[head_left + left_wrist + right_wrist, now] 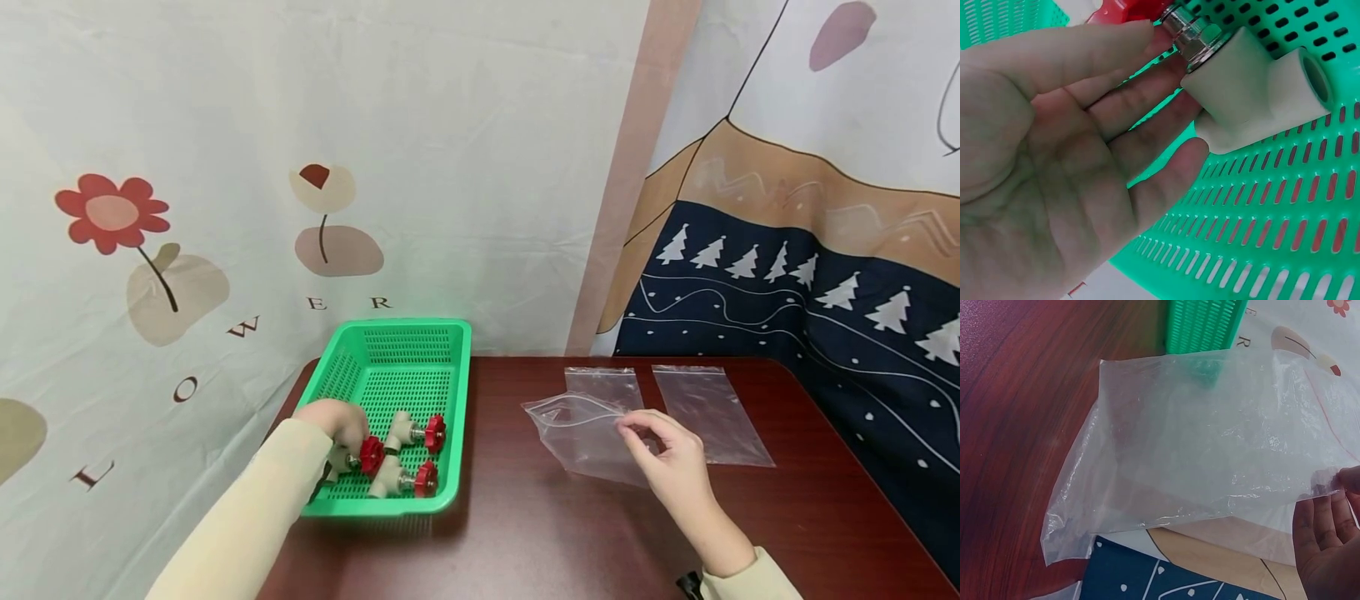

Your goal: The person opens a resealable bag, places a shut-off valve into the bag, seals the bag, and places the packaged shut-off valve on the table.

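Note:
My left hand [335, 419] reaches into the green basket [463, 400] at its left side. In the left wrist view, the thumb and fingers of that hand [1079, 119] hold a beige valve [1235, 81] by its red handle and metal neck. Two more beige valves with red handles, one at the back [401, 432] and one at the front [387, 478], lie beside it. My right hand [678, 475] pinches the edge of a clear zip bag [588, 442] between thumb and index finger, its mouth partly parted. In the right wrist view the bag [1191, 444] hangs flat, holding nothing.
Two clear zip bags, one behind the held bag [603, 382] and one further right [716, 417], lie flat on the dark red table [517, 542]. A printed curtain [480, 167] hangs behind the table and along its sides.

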Available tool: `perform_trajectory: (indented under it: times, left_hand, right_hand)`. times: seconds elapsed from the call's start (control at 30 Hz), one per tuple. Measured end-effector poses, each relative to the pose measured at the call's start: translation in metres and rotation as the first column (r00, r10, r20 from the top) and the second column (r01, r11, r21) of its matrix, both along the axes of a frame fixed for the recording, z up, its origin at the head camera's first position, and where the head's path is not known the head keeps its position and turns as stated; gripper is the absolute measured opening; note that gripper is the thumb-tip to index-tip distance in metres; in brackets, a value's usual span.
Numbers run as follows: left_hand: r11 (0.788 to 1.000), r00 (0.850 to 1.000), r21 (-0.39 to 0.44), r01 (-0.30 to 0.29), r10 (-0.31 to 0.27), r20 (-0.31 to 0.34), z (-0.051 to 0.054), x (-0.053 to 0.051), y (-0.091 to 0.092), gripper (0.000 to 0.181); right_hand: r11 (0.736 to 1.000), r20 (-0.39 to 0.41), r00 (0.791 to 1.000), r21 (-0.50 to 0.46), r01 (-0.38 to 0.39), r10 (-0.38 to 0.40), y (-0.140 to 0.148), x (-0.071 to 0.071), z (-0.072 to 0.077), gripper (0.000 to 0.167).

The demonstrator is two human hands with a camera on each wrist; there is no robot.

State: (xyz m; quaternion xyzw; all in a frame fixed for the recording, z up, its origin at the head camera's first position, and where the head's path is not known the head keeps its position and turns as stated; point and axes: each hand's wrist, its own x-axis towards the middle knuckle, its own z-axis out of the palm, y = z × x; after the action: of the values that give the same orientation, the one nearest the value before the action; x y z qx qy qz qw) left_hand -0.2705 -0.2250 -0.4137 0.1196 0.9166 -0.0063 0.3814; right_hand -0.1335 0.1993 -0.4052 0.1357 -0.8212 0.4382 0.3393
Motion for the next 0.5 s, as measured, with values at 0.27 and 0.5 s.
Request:
perform_trajectory:
  times: [0.27,0.5]
  left_hand:
    - [0.998,1.0,-0.062,-0.001,0.002,0.015,0.002,0.001,0.009,0.03]
    - [0.993,1.0,-0.116,0.013,-0.011,0.011,-0.001,0.0,0.01,0.024]
  right_hand:
    - [1.0,0.004,1.0,-0.013,-0.025,0.025,0.014,-0.015,-0.03,0.023]
    - [1.0,0.009,1.0,0.001,-0.018,0.018,0.016,-0.014,-0.031,0.023]
